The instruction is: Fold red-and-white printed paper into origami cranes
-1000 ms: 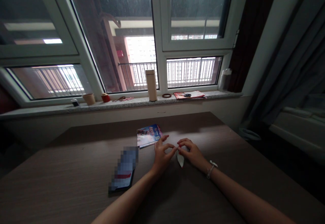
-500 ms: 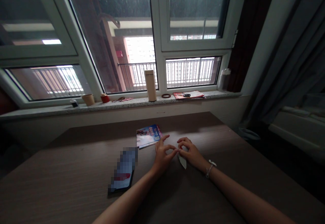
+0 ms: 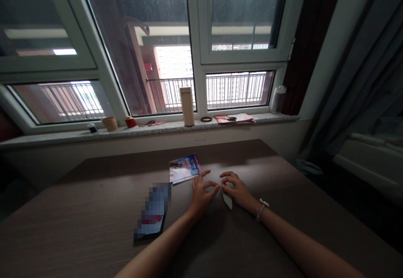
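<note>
Mid-handling, it seems: left hand [image 3: 200, 195] and right hand [image 3: 238, 190], right beside each other, both pinch the upper end of a small pale piece [image 3: 227, 201], likely paper, over the tabletop [image 3: 94, 211]; already pointed, not yet released, remaining shaping can't be told.

Pale, thin, paper-like piece [image 3: 227, 200], tapering to a point. Pinched at upper end between left hand [image 3: 201, 195] and right hand [image 3: 238, 190], slanting, tip down-right.
</note>
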Demonstrator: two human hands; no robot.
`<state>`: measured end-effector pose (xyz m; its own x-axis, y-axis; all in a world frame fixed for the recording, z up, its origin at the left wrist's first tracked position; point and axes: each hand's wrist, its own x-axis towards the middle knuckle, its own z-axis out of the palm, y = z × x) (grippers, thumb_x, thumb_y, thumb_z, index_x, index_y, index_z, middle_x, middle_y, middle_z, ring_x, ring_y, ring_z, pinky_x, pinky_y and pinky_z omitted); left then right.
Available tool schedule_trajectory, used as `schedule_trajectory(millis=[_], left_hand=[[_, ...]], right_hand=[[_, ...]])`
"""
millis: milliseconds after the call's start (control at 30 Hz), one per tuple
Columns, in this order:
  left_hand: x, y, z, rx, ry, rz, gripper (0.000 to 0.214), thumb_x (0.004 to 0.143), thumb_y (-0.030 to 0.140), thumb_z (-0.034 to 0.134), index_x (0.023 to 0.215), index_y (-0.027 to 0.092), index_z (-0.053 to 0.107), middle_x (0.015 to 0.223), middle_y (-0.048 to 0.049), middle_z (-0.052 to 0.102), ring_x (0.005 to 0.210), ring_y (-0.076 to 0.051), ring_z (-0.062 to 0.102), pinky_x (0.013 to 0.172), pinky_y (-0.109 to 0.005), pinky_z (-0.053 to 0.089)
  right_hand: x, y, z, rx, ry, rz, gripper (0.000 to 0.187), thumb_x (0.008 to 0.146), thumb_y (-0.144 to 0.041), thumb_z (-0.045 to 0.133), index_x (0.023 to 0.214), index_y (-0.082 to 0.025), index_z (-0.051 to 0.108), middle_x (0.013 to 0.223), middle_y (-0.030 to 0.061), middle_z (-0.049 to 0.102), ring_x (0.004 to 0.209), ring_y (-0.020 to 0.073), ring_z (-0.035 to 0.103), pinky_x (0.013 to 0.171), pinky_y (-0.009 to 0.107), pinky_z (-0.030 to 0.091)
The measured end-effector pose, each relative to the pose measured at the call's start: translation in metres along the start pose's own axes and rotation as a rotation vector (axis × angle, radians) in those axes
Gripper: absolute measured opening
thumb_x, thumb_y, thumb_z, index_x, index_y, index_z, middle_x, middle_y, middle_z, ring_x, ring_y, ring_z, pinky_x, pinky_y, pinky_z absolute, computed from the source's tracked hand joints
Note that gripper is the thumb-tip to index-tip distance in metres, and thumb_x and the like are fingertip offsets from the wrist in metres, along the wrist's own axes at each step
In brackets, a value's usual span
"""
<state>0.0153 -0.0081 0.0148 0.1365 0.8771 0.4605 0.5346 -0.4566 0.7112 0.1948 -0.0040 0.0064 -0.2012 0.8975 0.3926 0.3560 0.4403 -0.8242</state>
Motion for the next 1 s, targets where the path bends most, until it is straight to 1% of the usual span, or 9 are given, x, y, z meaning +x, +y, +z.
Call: schedule_trajectory(millis=[100,300,433,600,733,833,1000], left_hand=[[0.000,-0.001,0.001,-0.004,0.007,-0.011,0.007,0.077,0.025,0.069,0.075,0.026,0.076,0.130,-0.0055,0.053,0.125,-0.027,0.044,0.110,-0.050,0.028],[0.001,-0.001,-0.001,0.000,0.017,-0.031,0.004,0.075,0.024,0.071,0.074,0.026,0.075,0.131,-0.0049,0.052,0.125,-0.028,0.043,0.111,-0.051,0.027],[0.000,0.000,0.000,0.022,0.016,-0.028,0.003,0.073,0.022,0.073,0.072,0.025,0.074,0.131,-0.0045,0.052,0.123,-0.029,0.044,0.109,-0.051,0.029],[0.002,0.000,0.001,0.041,0.010,0.002,0.006,0.071,0.017,0.071,0.072,0.023,0.073,0.135,-0.0054,0.048,0.125,-0.030,0.042,0.108,-0.051,0.031],[0.003,-0.002,0.000,0.046,0.021,-0.002,0.005,0.072,0.019,0.071,0.073,0.024,0.073,0.136,-0.0048,0.046,0.125,-0.029,0.042,0.107,-0.050,0.032],[0.003,-0.002,-0.001,0.037,0.026,-0.012,0.003,0.074,0.022,0.071,0.073,0.024,0.073,0.135,-0.0050,0.048,0.124,-0.029,0.043,0.107,-0.049,0.033],[0.003,-0.002,-0.001,0.011,0.028,-0.030,0.005,0.074,0.021,0.070,0.075,0.025,0.073,0.131,-0.0047,0.050,0.123,-0.028,0.045,0.107,-0.049,0.033]], right_hand=[[0.000,0.001,0.000,-0.019,0.002,0.004,0.009,0.081,-0.029,0.058,0.077,-0.023,0.063,0.113,0.0049,0.056,0.116,0.0219,0.046,0.105,0.039,0.032],[0.000,0.001,-0.003,-0.036,-0.012,0.020,0.015,0.082,-0.036,0.060,0.080,-0.023,0.066,0.114,0.0055,0.055,0.116,0.0220,0.046,0.103,0.037,0.033],[-0.002,-0.005,-0.003,-0.053,-0.021,0.014,0.013,0.082,-0.034,0.062,0.080,-0.022,0.066,0.112,0.0055,0.055,0.114,0.0219,0.046,0.102,0.037,0.033],[-0.002,-0.009,0.003,-0.051,-0.033,-0.012,0.011,0.084,-0.032,0.060,0.080,-0.022,0.065,0.114,0.0050,0.054,0.115,0.0214,0.045,0.103,0.037,0.032],[-0.001,-0.006,0.003,-0.062,-0.002,-0.019,0.012,0.084,-0.034,0.061,0.083,-0.024,0.067,0.110,0.0052,0.055,0.114,0.0217,0.046,0.102,0.037,0.034],[-0.001,-0.004,0.000,-0.089,0.021,-0.018,0.012,0.082,-0.035,0.064,0.080,-0.024,0.068,0.110,0.0049,0.055,0.114,0.0220,0.046,0.102,0.038,0.033],[-0.002,-0.006,-0.002,-0.096,0.012,-0.021,0.013,0.084,-0.035,0.061,0.080,-0.024,0.067,0.112,0.0051,0.055,0.114,0.0221,0.045,0.102,0.039,0.034]])
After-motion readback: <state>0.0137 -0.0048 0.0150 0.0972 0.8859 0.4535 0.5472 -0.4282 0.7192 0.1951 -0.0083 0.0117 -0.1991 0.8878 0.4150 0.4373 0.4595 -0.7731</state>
